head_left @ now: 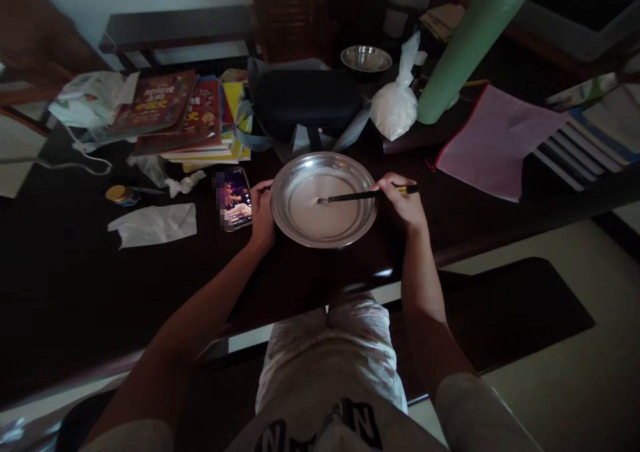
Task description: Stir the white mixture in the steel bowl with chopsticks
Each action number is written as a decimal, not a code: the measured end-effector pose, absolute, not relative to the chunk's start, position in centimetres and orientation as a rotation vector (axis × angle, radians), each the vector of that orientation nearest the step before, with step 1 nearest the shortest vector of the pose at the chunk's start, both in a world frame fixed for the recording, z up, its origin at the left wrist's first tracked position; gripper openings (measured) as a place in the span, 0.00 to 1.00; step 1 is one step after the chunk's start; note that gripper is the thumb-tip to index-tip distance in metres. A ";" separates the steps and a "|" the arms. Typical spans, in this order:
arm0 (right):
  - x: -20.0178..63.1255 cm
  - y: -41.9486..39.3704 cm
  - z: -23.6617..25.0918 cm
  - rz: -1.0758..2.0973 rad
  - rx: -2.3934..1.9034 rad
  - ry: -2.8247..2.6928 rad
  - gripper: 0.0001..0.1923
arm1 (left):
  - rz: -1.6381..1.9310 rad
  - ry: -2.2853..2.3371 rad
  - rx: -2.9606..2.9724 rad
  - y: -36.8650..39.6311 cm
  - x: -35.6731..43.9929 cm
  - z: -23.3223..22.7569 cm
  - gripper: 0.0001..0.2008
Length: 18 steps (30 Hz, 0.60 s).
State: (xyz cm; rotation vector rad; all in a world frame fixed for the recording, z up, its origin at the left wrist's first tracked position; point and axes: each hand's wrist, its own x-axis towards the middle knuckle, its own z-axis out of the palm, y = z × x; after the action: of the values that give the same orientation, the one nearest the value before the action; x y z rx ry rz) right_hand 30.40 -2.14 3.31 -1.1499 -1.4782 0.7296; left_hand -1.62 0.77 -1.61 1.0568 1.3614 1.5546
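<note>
A wide metal bowl [281,222] stands on the dark table in front of me, holding a pale, milky mixture [320,222]. My left hand [263,215] grips the bowl's left rim, its fingers partly hidden behind the wall. In my right hand [404,202], at the bowl's right side, is a pair of dark chopsticks [353,197] with gold-marked ends. Their tips dip into the mixture near the bowl's middle. Just left of my left hand lies a phone [237,199] with its screen lit.
Behind the bowl sit a black case [307,102], a tied bag of white powder [395,109] and a tall green bottle [473,52]. Books [165,109] are stacked at the back left. A pink pouch [495,139] lies right; a crumpled tissue [155,225] and small jar [121,195] lie left.
</note>
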 end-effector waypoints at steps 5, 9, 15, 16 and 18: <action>30.5 -2.3 3.2 0.690 -1.162 -1.346 0.25 | 1.558 1.357 1.067 0.6 -1.5 -1.3 0.06; 30.3 -2.3 3.4 0.772 -1.157 -1.470 0.26 | 1.552 1.378 1.034 0.6 -1.4 -1.1 0.06; 30.5 -2.3 3.5 0.678 -1.173 -1.365 0.25 | 1.547 1.376 1.044 0.6 -1.4 -1.1 0.06; 30.5 -2.4 3.5 0.694 -1.168 -1.365 0.25 | 1.547 1.373 1.046 0.6 -1.4 -1.1 0.07; 30.5 -2.3 3.4 0.740 -1.155 -1.419 0.25 | 1.543 1.372 1.050 0.6 -1.4 -1.1 0.08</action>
State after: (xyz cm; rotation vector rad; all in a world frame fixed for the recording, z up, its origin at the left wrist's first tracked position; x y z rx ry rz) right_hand 30.49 -2.33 3.42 -1.1546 -1.4193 0.7400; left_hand -1.40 0.57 -1.09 1.0502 1.3724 1.5433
